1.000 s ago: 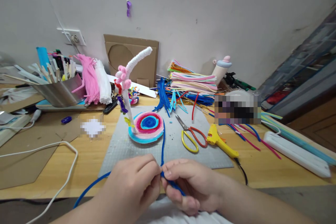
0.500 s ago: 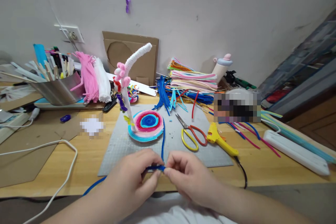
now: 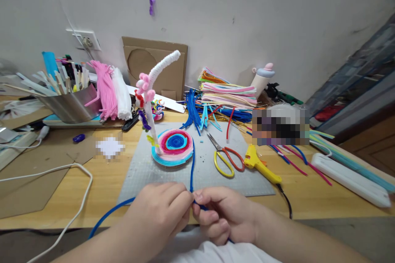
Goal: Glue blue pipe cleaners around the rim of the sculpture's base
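Observation:
Blue pipe cleaners (image 3: 192, 170) meet between my two hands near the table's front edge. My left hand (image 3: 165, 211) is closed on them, its fingertips hidden behind the knuckles. With thumb and forefinger, my right hand (image 3: 226, 213) pinches the blue strand beside it, the other fingers curled. One strand runs up to the rim of a round base (image 3: 176, 160) coiled in blue, red, pink and light blue. Another strand (image 3: 108, 213) arcs out past my left wrist. On the base stands a white wrapped stem (image 3: 148, 115) with pink, red, purple and yellow pieces on it.
Scissors (image 3: 224, 158) and a yellow glue gun (image 3: 262, 166) lie right of the base, partly on the grey cutting mat (image 3: 138, 181). Behind are pipe cleaner bundles (image 3: 228, 93) and cardboard (image 3: 169, 68). A metal container (image 3: 72, 104) stands left; a white power strip (image 3: 350, 178) lies right.
My left hand has rolled over, so its back now faces up. My right hand has turned, with its curled fingers showing and a blue strand passing through them. The view has shifted slightly.

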`<state>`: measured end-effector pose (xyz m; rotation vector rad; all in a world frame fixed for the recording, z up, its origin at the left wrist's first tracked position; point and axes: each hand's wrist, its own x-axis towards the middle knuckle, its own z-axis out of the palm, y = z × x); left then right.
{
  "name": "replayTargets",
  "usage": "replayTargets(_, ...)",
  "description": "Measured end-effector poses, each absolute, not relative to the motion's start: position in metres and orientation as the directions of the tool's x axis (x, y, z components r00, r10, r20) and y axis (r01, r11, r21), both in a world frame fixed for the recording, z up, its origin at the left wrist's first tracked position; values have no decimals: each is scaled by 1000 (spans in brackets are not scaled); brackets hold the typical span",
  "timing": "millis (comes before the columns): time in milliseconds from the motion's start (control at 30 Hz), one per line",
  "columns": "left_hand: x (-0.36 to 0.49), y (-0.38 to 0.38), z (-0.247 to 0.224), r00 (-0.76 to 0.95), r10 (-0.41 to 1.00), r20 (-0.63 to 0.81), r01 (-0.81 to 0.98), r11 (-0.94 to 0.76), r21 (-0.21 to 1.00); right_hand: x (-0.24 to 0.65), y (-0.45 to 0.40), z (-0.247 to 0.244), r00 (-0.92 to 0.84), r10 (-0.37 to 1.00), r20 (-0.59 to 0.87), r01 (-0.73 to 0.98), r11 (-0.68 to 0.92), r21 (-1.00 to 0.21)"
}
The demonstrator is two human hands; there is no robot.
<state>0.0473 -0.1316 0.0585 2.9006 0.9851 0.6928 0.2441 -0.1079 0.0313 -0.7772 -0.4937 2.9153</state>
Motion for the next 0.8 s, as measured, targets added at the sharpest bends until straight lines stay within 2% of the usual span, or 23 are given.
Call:
replayTargets(67, 49, -133, 56, 707, 561, 431, 588, -805, 81, 240, -112, 33, -823, 246, -512, -17, -911, -412)
replayTargets(133, 51, -134, 54, 690, 567, 450, 598, -797, 86, 237, -119, 36, -711, 469, -524, -8, -750, -662)
replayTargets(167, 52, -135, 54, 675, 594, 438, 605, -785, 132, 236, -122, 37, -634, 627, -452, 33, -562, -826)
replayTargets(200, 53, -135, 54, 649, 642, 408, 617, -758, 210, 236, -124, 38, -579, 756, -304, 112, -296, -949)
replayTargets(233, 54, -135, 55, 617, 706, 347, 633, -708, 314, 236, -126, 40, -563, 819, -110, 201, 7, -980)
replayTargets(267, 55, -134, 55, 583, 770, 260, 647, -634, 425, 237, -127, 42, -584, 809, 66, 275, 273, -922)
replayTargets(300, 56, -133, 56, 548, 820, 164, 658, -544, 520, 239, -128, 44, -622, 763, 175, 320, 451, -833)
replayTargets(333, 56, -133, 57, 519, 851, 78, 668, -461, 585, 240, -128, 46, -646, 735, 207, 346, 523, -779)
replayTargets(367, 56, -132, 57, 500, 866, 29, 672, -409, 617, 242, -127, 47, -641, 749, 167, 365, 489, -792)
replayTargets(400, 56, -131, 58, 493, 870, 19, 675, -396, 623, 243, -126, 48, -614, 787, 59, 369, 352, -860)
replayTargets(433, 55, -131, 58, 498, 866, 43, 675, -418, 608, 244, -124, 49, -595, 796, -107, 341, 131, -931)
replayTargets(467, 55, -131, 58, 509, 856, 89, 674, -460, 578, 245, -121, 49, -604, 744, -287, 283, -136, -949)
replayTargets(500, 55, -132, 58, 524, 839, 143, 670, -510, 539, 245, -119, 48, -643, 632, -431, 210, -396, -894)
replayTargets(533, 55, -132, 58, 543, 817, 195, 665, -559, 495, 246, -116, 47, -698, 497, -515, 146, -606, -782)
replayTargets(567, 54, -133, 57, 561, 792, 241, 659, -604, 449, 245, -114, 46, -747, 381, -546, 100, -747, -658)
replayTargets(633, 55, -135, 55, 592, 741, 318, 648, -672, 358, 244, -111, 43, -792, 267, -549, 41, -874, -484)
replayTargets(700, 55, -136, 54, 608, 697, 381, 640, -714, 285, 242, -112, 40, -791, 260, -553, 3, -904, -428)
replayTargets(767, 56, -136, 52, 614, 663, 427, 624, -740, 252, 239, -115, 38, -755, 363, -545, -40, -857, -514)
replayTargets(800, 57, -136, 52, 610, 665, 431, 623, -738, 259, 237, -117, 38, -715, 465, -522, -55, -782, -621)
